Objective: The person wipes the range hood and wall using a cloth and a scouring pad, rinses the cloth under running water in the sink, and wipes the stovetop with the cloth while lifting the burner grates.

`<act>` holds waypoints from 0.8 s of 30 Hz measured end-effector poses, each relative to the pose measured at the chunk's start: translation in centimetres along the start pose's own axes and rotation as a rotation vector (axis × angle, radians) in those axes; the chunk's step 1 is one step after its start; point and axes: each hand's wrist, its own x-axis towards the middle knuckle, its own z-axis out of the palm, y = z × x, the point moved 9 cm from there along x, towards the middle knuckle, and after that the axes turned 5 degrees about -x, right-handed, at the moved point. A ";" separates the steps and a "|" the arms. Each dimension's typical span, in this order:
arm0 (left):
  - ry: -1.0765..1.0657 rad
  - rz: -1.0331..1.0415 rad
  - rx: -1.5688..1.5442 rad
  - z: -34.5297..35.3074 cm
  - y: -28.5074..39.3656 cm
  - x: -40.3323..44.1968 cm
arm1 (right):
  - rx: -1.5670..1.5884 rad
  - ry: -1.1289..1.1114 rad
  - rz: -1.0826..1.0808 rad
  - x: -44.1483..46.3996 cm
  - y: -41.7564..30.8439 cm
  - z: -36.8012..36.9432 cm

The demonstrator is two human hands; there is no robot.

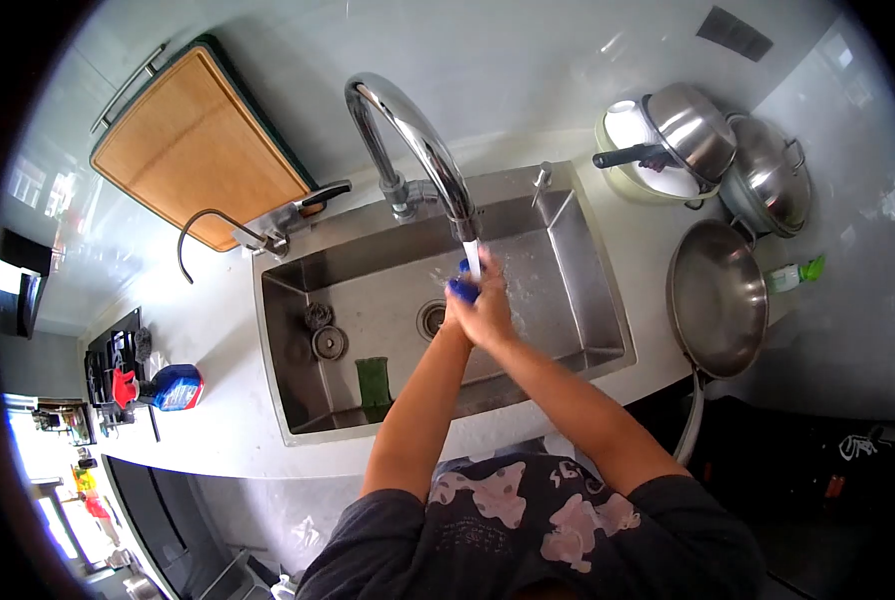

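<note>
A stream of water (473,258) runs from the curved chrome faucet (413,115) onto my two hands, held together above the sink (388,282). Between them a small, bright blue object (463,290) shows in part; its kind cannot be made out. My right hand (490,312) is closed against it from the right, fingers near the stream. My left hand (454,318) is pressed in from the left, mostly hidden behind the right one, and seems closed around the blue object too. Below the hands lies the drain (431,319), partly covered by my wrist.
A green cloth (373,382), a strainer basket (329,343) and a steel scrubber (318,316) lie in the sink. A frying pan (718,300) and stacked pots (768,175) stand right. Left are a cutting board (198,145), a small tap (203,213) and a spray bottle (178,388).
</note>
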 end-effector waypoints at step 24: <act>0.485 0.056 0.651 -3.5 4.6 -2.1 | -0.004 -0.202 0.173 -3.3 1.9 1.8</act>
